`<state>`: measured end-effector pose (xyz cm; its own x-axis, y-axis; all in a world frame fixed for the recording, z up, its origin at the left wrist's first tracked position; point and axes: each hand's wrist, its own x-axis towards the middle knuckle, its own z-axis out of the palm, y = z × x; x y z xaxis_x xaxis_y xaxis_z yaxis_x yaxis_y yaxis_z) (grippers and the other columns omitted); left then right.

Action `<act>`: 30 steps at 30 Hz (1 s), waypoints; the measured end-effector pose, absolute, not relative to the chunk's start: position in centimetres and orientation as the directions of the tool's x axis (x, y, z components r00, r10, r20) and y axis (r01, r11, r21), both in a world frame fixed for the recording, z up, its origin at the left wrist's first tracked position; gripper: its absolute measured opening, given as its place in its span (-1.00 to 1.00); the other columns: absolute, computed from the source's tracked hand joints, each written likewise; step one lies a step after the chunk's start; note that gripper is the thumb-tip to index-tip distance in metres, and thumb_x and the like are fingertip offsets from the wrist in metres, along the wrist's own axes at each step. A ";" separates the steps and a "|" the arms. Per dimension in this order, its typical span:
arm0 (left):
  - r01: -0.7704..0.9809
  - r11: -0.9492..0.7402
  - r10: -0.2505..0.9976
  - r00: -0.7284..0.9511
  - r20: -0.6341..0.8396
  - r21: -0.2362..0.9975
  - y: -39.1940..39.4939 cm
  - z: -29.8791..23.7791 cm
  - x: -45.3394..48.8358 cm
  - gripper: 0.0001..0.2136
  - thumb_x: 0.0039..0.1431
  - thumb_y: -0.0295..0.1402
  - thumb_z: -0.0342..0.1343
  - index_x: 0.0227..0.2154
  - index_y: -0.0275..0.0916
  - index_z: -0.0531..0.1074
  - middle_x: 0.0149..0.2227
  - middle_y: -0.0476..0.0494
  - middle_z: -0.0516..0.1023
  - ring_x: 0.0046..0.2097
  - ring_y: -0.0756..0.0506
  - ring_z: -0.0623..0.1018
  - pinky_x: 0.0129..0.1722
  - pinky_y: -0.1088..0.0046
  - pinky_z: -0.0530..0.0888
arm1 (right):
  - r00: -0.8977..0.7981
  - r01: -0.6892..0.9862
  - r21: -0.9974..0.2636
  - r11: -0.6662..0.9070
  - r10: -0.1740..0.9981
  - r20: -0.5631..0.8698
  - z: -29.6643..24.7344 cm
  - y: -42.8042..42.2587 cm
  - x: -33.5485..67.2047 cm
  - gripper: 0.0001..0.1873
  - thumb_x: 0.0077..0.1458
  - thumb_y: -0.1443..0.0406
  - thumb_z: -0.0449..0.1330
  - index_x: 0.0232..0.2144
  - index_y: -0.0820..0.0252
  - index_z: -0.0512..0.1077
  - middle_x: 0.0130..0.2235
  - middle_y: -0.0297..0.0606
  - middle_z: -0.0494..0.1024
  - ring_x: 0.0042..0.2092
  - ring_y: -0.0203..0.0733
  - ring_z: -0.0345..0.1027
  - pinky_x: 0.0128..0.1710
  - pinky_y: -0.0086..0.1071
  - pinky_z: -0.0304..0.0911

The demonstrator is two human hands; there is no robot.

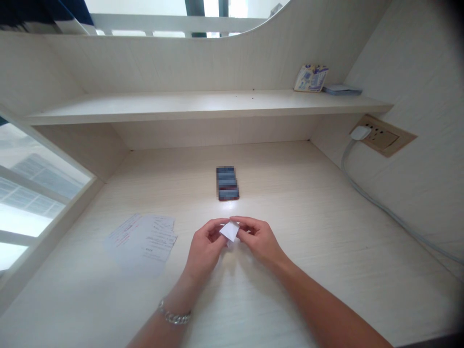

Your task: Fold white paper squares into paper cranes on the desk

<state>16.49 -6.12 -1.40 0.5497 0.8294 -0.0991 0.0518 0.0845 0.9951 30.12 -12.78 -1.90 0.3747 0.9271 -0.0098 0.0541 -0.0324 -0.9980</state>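
A small piece of folded white paper (pixel 230 231) is held up between my two hands, just above the desk. My left hand (pixel 206 244) pinches its left side between thumb and fingers. On the other side, my right hand (pixel 258 237) grips the right edge the same way. The paper shows a diamond-shaped face toward me, with a smaller fold below it. Beyond my hands lies a phone (pixel 227 183), its screen blurred into blocks. To the left, several loose sheets of paper (pixel 145 241) with writing overlap on the desk.
A shelf (pixel 181 104) runs across the back above the desk (pixel 308 203). On it are a printed packet (pixel 311 78) and a flat stack (pixel 342 90). A white plug (pixel 360 133) sits in the wall socket (pixel 384 136), its cable (pixel 384 208) trailing along the right wall.
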 end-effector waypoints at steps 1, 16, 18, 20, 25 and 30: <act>0.047 0.078 0.832 0.548 -0.091 0.996 -6.1 -1.4 16.5 -0.74 -0.05 -0.47 0.13 -0.22 -0.28 0.44 -0.34 -0.12 0.56 -0.33 -0.03 0.50 -0.34 0.52 0.41 | 0.357 0.065 -0.998 -0.021 0.934 0.004 -1.9 -12.8 30.1 -0.70 -0.05 0.37 0.14 -0.22 0.14 0.52 -0.33 -0.26 0.54 -0.33 -0.24 0.38 -0.37 -0.41 0.26; 0.046 0.113 0.840 0.529 -0.120 0.993 -6.1 -1.5 16.4 -0.74 -0.05 -0.43 0.18 -0.23 -0.29 0.45 -0.32 -0.13 0.56 -0.33 -0.02 0.50 -0.35 0.53 0.42 | 0.273 0.115 -0.993 -0.022 0.962 0.010 -2.0 -12.8 30.6 -0.74 -0.02 0.36 0.18 -0.24 0.05 0.53 -0.27 -0.25 0.54 -0.26 -0.21 0.40 -0.28 -0.36 0.26; 0.033 0.129 0.843 0.522 -0.127 0.991 -6.1 -1.3 16.5 -0.74 -0.06 -0.44 0.19 -0.24 -0.30 0.46 -0.32 -0.13 0.55 -0.33 -0.02 0.50 -0.35 0.53 0.42 | 0.270 0.052 -0.997 -0.047 0.962 -0.032 -2.1 -12.7 30.7 -0.75 -0.04 0.32 0.21 -0.25 0.09 0.54 -0.29 -0.25 0.54 -0.29 -0.21 0.39 -0.33 -0.37 0.26; -0.013 0.183 0.833 0.533 -0.148 0.983 -6.2 -1.0 16.5 -0.72 -0.08 -0.42 0.22 -0.23 -0.31 0.45 -0.34 -0.14 0.54 -0.33 -0.04 0.50 -0.36 0.50 0.43 | 0.276 -0.053 -0.996 -0.071 0.958 -0.083 -2.2 -12.5 30.7 -0.76 -0.07 0.27 0.23 -0.26 0.12 0.54 -0.29 -0.23 0.54 -0.30 -0.20 0.39 -0.37 -0.37 0.26; -0.215 0.405 0.769 0.606 -0.204 0.889 -6.4 -0.8 16.5 -0.75 0.05 -0.34 0.12 -0.20 -0.34 0.43 -0.31 -0.22 0.54 -0.32 -0.08 0.52 -0.27 0.34 0.47 | 0.285 -0.265 -0.957 -0.120 0.938 -0.197 -2.4 -12.5 30.8 -0.77 -0.08 0.21 0.24 -0.34 0.18 0.53 -0.36 -0.24 0.55 -0.35 -0.24 0.37 -0.43 -0.41 0.25; -0.200 0.467 0.754 0.598 -0.270 0.861 -6.2 -1.1 16.6 -0.79 0.06 -0.34 0.14 -0.26 -0.34 0.46 -0.32 -0.20 0.54 -0.33 -0.07 0.53 -0.29 0.37 0.47 | 0.261 -0.317 -0.939 -0.131 0.940 -0.219 -2.3 -12.5 30.8 -0.80 -0.09 0.23 0.25 -0.37 0.20 0.51 -0.39 -0.27 0.51 -0.39 -0.28 0.34 -0.45 -0.44 0.22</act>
